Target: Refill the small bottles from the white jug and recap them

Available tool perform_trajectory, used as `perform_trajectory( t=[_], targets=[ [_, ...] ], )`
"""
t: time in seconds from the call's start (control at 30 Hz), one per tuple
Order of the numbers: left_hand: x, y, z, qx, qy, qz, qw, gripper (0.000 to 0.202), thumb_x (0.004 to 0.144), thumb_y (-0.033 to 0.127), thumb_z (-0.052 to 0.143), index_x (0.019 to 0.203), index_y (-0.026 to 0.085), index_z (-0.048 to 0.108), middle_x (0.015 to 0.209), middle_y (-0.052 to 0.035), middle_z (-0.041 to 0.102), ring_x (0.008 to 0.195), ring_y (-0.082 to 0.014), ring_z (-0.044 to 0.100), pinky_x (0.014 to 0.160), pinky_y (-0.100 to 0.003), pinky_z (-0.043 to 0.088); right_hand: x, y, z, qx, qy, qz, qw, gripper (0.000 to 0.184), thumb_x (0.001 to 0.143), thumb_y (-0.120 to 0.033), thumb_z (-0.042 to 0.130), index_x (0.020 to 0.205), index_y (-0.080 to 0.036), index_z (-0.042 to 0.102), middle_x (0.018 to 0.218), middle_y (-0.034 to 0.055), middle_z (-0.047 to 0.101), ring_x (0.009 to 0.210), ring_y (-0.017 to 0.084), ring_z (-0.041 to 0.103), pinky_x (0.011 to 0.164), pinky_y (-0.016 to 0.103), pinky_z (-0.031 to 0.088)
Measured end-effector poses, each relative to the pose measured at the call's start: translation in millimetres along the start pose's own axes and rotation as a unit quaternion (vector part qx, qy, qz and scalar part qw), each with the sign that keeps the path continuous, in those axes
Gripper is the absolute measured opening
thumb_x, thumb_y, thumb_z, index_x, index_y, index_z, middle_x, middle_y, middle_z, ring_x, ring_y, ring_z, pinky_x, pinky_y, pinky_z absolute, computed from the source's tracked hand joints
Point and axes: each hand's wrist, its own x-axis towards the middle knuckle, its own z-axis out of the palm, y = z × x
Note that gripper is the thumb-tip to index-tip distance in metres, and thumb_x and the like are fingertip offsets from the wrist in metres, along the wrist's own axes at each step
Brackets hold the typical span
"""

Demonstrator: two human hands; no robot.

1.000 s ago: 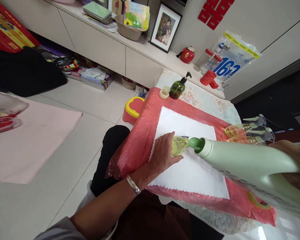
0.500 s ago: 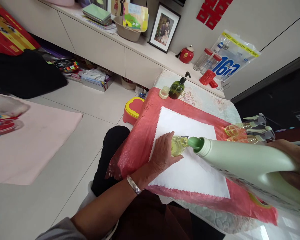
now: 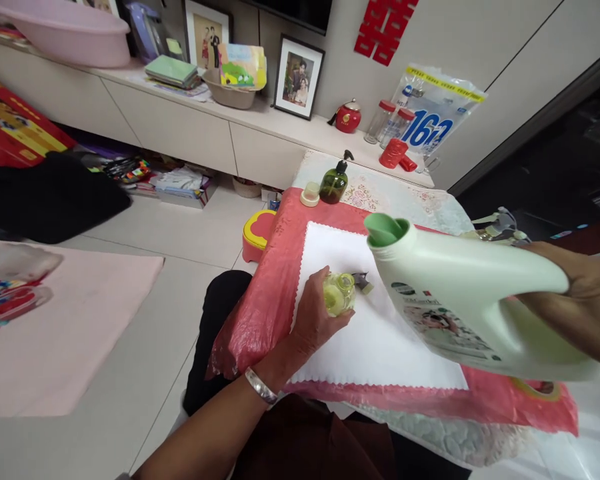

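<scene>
Counter (image 3: pixel 260 313), mid-frame: left hand (image 3: pixel 316 312) fingers clamped on bottle (image 3: pixel 338 295), likely slick; right hand (image 3: pixel 577 293) clamped on jug (image 3: pixel 473 310), likely heavy: hold by handle (image 3: pixel 535 273).

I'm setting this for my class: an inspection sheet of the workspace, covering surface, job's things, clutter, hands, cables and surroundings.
Surface: red plastic sheet, with a white mat on it.
Job's things: pale-green jug, tipped, its green spout apart from the small bottle; a grey piece beside the bottle.
Clutter: dark pump bottle beside a pale cap.
Hands: left hand around the small bottle; right hand on the jug's handle.
Cables: nothing seen.
Surroundings: low cabinet; yellow-and-red stool.
</scene>
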Motion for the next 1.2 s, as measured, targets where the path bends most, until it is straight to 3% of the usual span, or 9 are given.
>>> perform_trajectory(
  t=[0.1, 0.23, 0.4, 0.57, 0.7, 0.83, 0.97, 1.07, 1.2],
  targets=[
    [1, -6, 2.3, 0.006, -0.001, 0.01, 1.0, 0.094, 0.064, 0.03, 0.085, 0.142, 0.024, 0.032, 0.134, -0.014, 0.054, 0.125, -0.035, 0.058, 0.106, -0.057, 0.05, 3, -8, 2, 0.031, 0.018, 0.003, 0.999, 0.052, 0.058, -0.064, 0.05, 0.079, -0.022, 0.071, 0.066, 0.0032, 0.058, 0.054, 0.014, 0.051, 0.05, 0.023, 0.032],
    [3, -8, 2.7, 0.007, 0.0, -0.001, 1.0, 0.09, 0.064, 0.032, 0.083, 0.139, 0.021, 0.036, 0.132, -0.0145, 0.056, 0.123, -0.0349, 0.059, 0.105, -0.056, 0.051, 14, -2, 26, 0.154, 0.153, -0.002, 0.976, 0.039, 0.061, -0.05, 0.054, 0.073, -0.014, 0.064, 0.062, 0.003, 0.052, 0.056, 0.009, 0.041, 0.052, 0.021, 0.032],
    [4, -6, -1.0, 0.002, -0.005, -0.018, 1.0, 0.084, 0.064, 0.032, 0.083, 0.136, 0.03, 0.041, 0.131, -0.0119, 0.059, 0.123, -0.0371, 0.06, 0.101, -0.06, 0.053, 36, 27, 91, 0.268, 0.228, 0.043, 0.935, 0.038, 0.062, -0.045, 0.056, 0.079, -0.011, 0.062, 0.07, 0.0035, 0.053, 0.061, 0.01, 0.042, 0.054, 0.02, 0.034],
    [3, -6, -1.8, -0.003, -0.008, -0.044, 0.999, 0.084, 0.064, 0.028, 0.082, 0.137, 0.034, 0.041, 0.131, -0.0098, 0.059, 0.123, -0.0374, 0.061, 0.099, -0.064, 0.053, 45, 46, 161, 0.305, 0.236, 0.096, 0.918, 0.042, 0.067, -0.048, 0.052, 0.085, -0.012, 0.062, 0.077, 0.0034, 0.054, 0.067, 0.012, 0.045, 0.059, 0.021, 0.038],
    [3, -9, 0.1, -0.001, 0.002, -0.041, 0.999, 0.083, 0.064, 0.031, 0.081, 0.137, 0.035, 0.041, 0.131, -0.0089, 0.06, 0.122, -0.0364, 0.061, 0.1, -0.065, 0.052, 42, 49, 196, 0.309, 0.219, 0.128, 0.917, 0.042, 0.068, -0.052, 0.049, 0.082, -0.013, 0.058, 0.076, 0.0035, 0.053, 0.068, 0.014, 0.046, 0.062, 0.022, 0.04],
    [3, -12, 1.3, 0.002, 0.009, -0.026, 1.0, 0.084, 0.064, 0.032, 0.082, 0.137, 0.035, 0.042, 0.131, -0.0086, 0.06, 0.122, -0.0367, 0.062, 0.099, -0.065, 0.053, 41, 53, 204, 0.302, 0.181, 0.14, 0.926, 0.044, 0.072, -0.055, 0.046, 0.084, -0.014, 0.057, 0.076, 0.0046, 0.053, 0.07, 0.016, 0.048, 0.062, 0.024, 0.042],
    [3, -12, 1.1, 0.005, 0.012, -0.021, 1.0, 0.084, 0.062, 0.031, 0.082, 0.136, 0.032, 0.043, 0.131, -0.0116, 0.06, 0.122, -0.0388, 0.061, 0.1, -0.067, 0.052, 31, 61, 187, 0.28, 0.126, 0.115, 0.945, 0.051, 0.069, -0.057, 0.052, 0.095, -0.013, 0.063, 0.084, 0.0065, 0.059, 0.074, 0.018, 0.053, 0.068, 0.029, 0.045],
    [3, -10, 0.9, 0.001, 0.015, -0.026, 1.0, 0.084, 0.062, 0.031, 0.083, 0.136, 0.031, 0.043, 0.131, -0.0116, 0.06, 0.123, -0.0386, 0.061, 0.1, -0.067, 0.051, 3, 64, 173, 0.252, 0.127, 0.106, 0.953, 0.063, 0.067, -0.053, 0.057, 0.115, -0.013, 0.064, 0.104, 0.011, 0.06, 0.087, 0.022, 0.056, 0.078, 0.034, 0.048],
    [2, -6, 0.7, -0.015, 0.01, -0.054, 0.998, 0.083, 0.063, 0.031, 0.083, 0.136, 0.031, 0.042, 0.132, -0.0106, 0.06, 0.122, -0.0357, 0.062, 0.101, -0.064, 0.05, -47, 48, 175, 0.209, 0.174, 0.088, 0.958, 0.059, 0.087, -0.049, 0.045, 0.129, -0.01, 0.054, 0.116, 0.015, 0.055, 0.097, 0.022, 0.055, 0.081, 0.035, 0.051]
  ],
)
